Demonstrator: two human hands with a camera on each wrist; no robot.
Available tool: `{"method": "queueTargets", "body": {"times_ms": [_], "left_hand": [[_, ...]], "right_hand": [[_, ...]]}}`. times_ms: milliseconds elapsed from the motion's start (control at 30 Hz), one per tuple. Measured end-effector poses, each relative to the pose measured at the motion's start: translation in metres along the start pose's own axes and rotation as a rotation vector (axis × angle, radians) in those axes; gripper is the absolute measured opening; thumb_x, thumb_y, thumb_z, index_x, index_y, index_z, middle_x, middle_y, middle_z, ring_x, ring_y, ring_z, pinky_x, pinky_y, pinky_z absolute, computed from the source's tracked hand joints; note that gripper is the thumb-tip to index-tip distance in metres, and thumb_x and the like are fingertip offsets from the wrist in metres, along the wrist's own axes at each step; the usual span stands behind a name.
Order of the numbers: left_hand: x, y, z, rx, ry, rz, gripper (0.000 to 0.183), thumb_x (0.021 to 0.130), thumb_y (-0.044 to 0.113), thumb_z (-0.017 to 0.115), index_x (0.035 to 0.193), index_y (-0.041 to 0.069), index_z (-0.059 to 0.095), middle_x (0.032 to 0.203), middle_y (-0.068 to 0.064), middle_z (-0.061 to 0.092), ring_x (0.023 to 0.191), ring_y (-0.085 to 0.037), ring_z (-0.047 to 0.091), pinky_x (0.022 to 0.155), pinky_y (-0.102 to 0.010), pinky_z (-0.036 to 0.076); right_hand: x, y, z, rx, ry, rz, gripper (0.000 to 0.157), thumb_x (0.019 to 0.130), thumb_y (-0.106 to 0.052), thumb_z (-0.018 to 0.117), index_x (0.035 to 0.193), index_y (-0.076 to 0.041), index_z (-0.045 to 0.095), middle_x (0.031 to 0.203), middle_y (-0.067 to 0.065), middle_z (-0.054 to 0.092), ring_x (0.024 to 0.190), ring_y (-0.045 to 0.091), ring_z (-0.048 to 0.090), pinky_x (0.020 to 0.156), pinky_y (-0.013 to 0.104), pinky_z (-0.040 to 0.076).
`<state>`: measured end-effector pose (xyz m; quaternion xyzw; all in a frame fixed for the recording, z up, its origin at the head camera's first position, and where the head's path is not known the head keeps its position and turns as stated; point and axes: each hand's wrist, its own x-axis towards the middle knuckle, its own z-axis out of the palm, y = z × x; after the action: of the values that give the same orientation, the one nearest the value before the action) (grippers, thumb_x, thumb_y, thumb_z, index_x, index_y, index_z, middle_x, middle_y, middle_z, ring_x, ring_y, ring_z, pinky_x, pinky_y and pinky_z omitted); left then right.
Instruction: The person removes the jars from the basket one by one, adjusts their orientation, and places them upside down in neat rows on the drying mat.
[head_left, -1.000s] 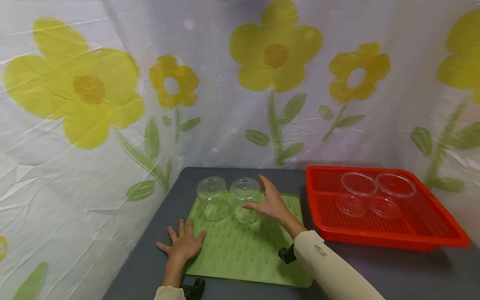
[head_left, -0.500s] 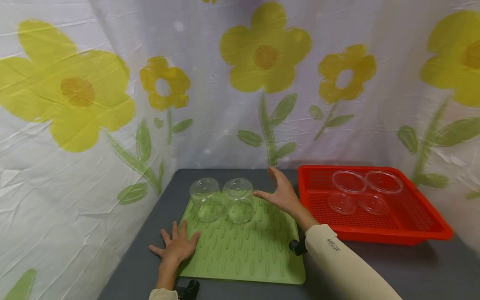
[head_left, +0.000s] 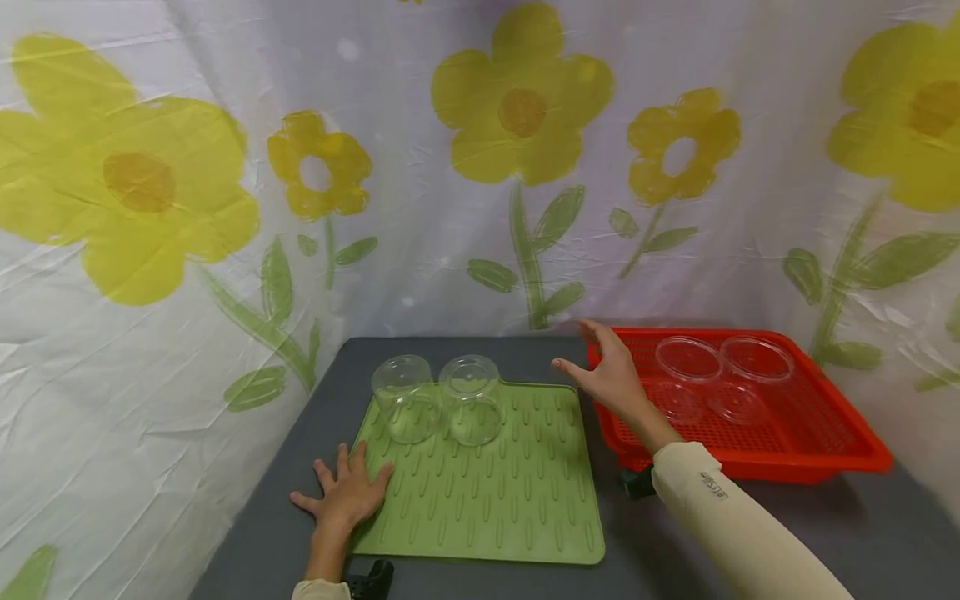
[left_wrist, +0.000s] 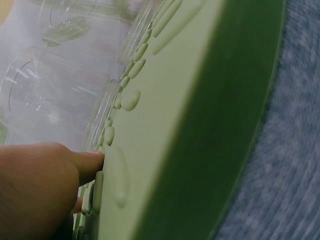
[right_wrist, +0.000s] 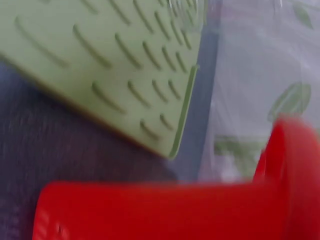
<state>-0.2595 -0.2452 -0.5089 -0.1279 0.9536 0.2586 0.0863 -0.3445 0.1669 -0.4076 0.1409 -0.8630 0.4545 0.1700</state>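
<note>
Two clear plastic cups, a left one [head_left: 405,400] and a right one [head_left: 471,402], stand upside down side by side on the far left part of a green ridged mat [head_left: 487,508]. My left hand [head_left: 347,497] rests at the mat's left edge with fingers spread, just in front of the left cup. In the left wrist view its thumb [left_wrist: 90,164] touches the mat near a cup's rim. My right hand [head_left: 611,375] holds nothing, thumb and fingers apart, above the left rim of a red basket [head_left: 720,465].
Inside the basket two more clear cups, one left [head_left: 686,360] and one right [head_left: 757,360], stand with wide rims up. A grey table [head_left: 465,579] lies under everything. A flower-printed curtain [head_left: 420,275] closes off the back and left side.
My right hand has moved right, away from the right cup on the mat to the basket's left rim. The left hand stays at the mat's edge. The head view has shifted slightly.
</note>
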Motion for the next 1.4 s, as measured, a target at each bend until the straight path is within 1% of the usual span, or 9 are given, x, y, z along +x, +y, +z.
{"method": "queueTargets", "body": {"times_ms": [200,300,433,600,867,1000,1100,1233,1400], "left_hand": [[-0.001,-0.008,0.0,0.002,-0.006,-0.002,0.09,0.101,0.063,0.043,0.164,0.009,0.01,0.168,-0.028,-0.01,0.146,-0.058,-0.028,0.094,-0.081,-0.035],[-0.002,-0.008,0.0,-0.006,0.0,0.005,0.091,0.1,0.064,0.044,0.164,0.007,0.011,0.167,-0.029,-0.009,0.146,-0.059,-0.027,0.094,-0.081,-0.034],[-0.002,-0.008,0.001,0.003,-0.002,-0.002,0.093,0.1,0.068,0.042,0.164,0.009,0.011,0.168,-0.028,-0.008,0.147,-0.058,-0.026,0.095,-0.082,-0.033],[-0.003,-0.003,0.0,0.0,0.0,0.012,0.089,0.101,0.061,0.044,0.164,0.008,0.01,0.167,-0.029,-0.009,0.147,-0.059,-0.026,0.094,-0.082,-0.033],[-0.004,0.006,-0.001,-0.008,-0.009,0.018,0.087,0.102,0.058,0.044,0.164,0.008,0.009,0.167,-0.029,-0.009,0.146,-0.059,-0.027,0.095,-0.082,-0.033],[-0.002,0.004,0.001,0.001,-0.019,0.017,0.088,0.102,0.061,0.044,0.164,0.009,0.009,0.167,-0.029,-0.01,0.146,-0.058,-0.027,0.095,-0.082,-0.033],[-0.003,0.002,0.0,0.002,-0.024,0.01,0.089,0.101,0.063,0.043,0.164,0.009,0.009,0.167,-0.029,-0.01,0.146,-0.058,-0.028,0.095,-0.081,-0.034],[-0.005,0.001,-0.003,-0.003,-0.019,0.009,0.09,0.102,0.062,0.043,0.164,0.008,0.008,0.166,-0.03,-0.011,0.145,-0.059,-0.029,0.094,-0.081,-0.034],[-0.006,0.001,-0.003,-0.009,-0.022,0.018,0.089,0.102,0.06,0.044,0.164,0.007,0.008,0.166,-0.03,-0.012,0.145,-0.059,-0.03,0.094,-0.081,-0.034]], "right_hand": [[0.0,0.01,-0.019,-0.023,0.053,0.002,0.081,0.086,-0.032,0.084,0.15,-0.005,0.044,0.147,0.017,0.052,0.134,0.037,0.05,0.111,0.059,0.043],[-0.001,0.016,-0.031,-0.04,0.084,-0.004,0.078,0.086,-0.03,0.084,0.149,-0.003,0.046,0.146,0.019,0.053,0.134,0.038,0.05,0.111,0.059,0.042],[-0.005,0.023,-0.048,-0.067,0.095,0.008,0.077,0.088,-0.03,0.082,0.148,0.0,0.046,0.147,0.022,0.051,0.135,0.041,0.048,0.112,0.061,0.039],[-0.012,0.033,-0.071,-0.134,0.124,0.04,0.076,0.089,-0.03,0.082,0.148,0.002,0.045,0.146,0.026,0.051,0.132,0.044,0.046,0.107,0.063,0.041],[-0.021,0.049,-0.113,-0.256,0.178,0.062,0.077,0.09,-0.029,0.08,0.148,0.006,0.044,0.144,0.032,0.05,0.132,0.05,0.039,0.106,0.068,0.035],[-0.027,0.053,-0.132,-0.271,0.204,0.104,0.079,0.091,-0.029,0.078,0.151,0.006,0.041,0.146,0.034,0.047,0.132,0.053,0.036,0.104,0.068,0.034],[-0.031,0.056,-0.142,-0.256,0.22,0.151,0.08,0.092,-0.032,0.077,0.152,0.005,0.039,0.149,0.034,0.044,0.133,0.053,0.033,0.104,0.069,0.034],[-0.033,0.061,-0.152,-0.25,0.216,0.21,0.084,0.093,-0.037,0.074,0.155,0.004,0.034,0.154,0.034,0.038,0.139,0.055,0.029,0.11,0.072,0.03],[-0.038,0.069,-0.163,-0.232,0.21,0.259,0.09,0.094,-0.039,0.073,0.158,0.004,0.027,0.16,0.034,0.03,0.146,0.057,0.025,0.114,0.074,0.025]]}}
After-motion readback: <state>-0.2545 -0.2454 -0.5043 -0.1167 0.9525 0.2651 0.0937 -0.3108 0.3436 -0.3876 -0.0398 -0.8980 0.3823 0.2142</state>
